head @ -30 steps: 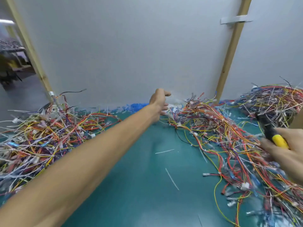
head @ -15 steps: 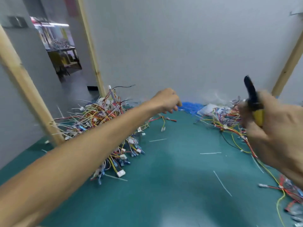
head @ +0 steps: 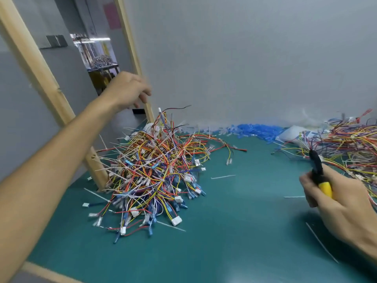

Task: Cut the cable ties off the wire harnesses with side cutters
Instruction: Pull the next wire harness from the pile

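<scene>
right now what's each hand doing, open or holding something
Left hand: loosely curled, holds nothing visible.
Right hand: grips the side cutters.

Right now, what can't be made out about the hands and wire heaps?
Head view:
Black-and-yellow side cutters: tip blurred, blades unclear; right hand covers the handles.
Left hand: motion-blurred, fingertips curl away; holding anything unclear.
Right-side heap of coloured wires: cut off by frame edge.
Left tangled wire heap: ties too small to count.
</scene>
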A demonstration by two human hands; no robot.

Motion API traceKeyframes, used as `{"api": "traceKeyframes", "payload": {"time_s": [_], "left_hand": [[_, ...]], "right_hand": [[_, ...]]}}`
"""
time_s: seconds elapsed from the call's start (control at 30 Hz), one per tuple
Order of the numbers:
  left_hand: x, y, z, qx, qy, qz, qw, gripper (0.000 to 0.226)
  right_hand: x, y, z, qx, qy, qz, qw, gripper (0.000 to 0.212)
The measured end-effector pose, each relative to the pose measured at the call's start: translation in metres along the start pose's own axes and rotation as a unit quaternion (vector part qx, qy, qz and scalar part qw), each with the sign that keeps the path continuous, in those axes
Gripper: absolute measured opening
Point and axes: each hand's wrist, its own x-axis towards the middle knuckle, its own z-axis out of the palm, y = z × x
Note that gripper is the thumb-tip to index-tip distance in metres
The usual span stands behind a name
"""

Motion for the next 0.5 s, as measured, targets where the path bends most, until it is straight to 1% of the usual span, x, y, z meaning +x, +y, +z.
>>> {"api": "traceKeyframes", "payload": {"time_s": [0.07, 0.1, 0.2, 0.27, 0.33, 0.4, 0.43, 0.5], "left_hand": [[-0.013, -0.005, 0.007, 0.029, 0.013, 0.089, 0.996, 0.012], [-0.023, -0.002, 0.014, 0.056, 0.001, 0.139, 0.989, 0.014], [-0.051, 0.019, 0.050, 0.139, -0.101, 0.247, 0.954, 0.014], [-0.058, 0.027, 0.076, 0.189, -0.123, 0.282, 0.932, 0.016], [-0.061, 0.029, 0.099, 0.305, -0.142, 0.254, 0.907, 0.026], [-0.061, 0.029, 0.115, 0.423, -0.172, 0.203, 0.866, 0.035], [-0.060, 0.031, 0.118, 0.448, -0.188, 0.183, 0.854, 0.032], [-0.055, 0.036, 0.117, 0.453, -0.218, 0.150, 0.851, 0.018]], "right_hand": [[0.002, 0.002, 0.003, 0.029, -0.013, 0.010, 0.999, 0.025], [0.004, 0.004, 0.003, 0.045, -0.018, 0.017, 0.999, 0.024], [0.006, 0.004, 0.003, 0.077, -0.013, 0.041, 0.996, 0.031], [0.006, 0.004, 0.003, 0.090, -0.003, 0.046, 0.995, 0.031], [0.004, 0.006, 0.001, 0.099, 0.001, 0.049, 0.994, 0.029], [0.004, 0.007, 0.000, 0.097, 0.002, 0.050, 0.994, 0.028], [0.004, 0.007, 0.000, 0.093, 0.001, 0.049, 0.994, 0.028], [0.004, 0.007, 0.000, 0.094, 0.000, 0.048, 0.994, 0.027]]}}
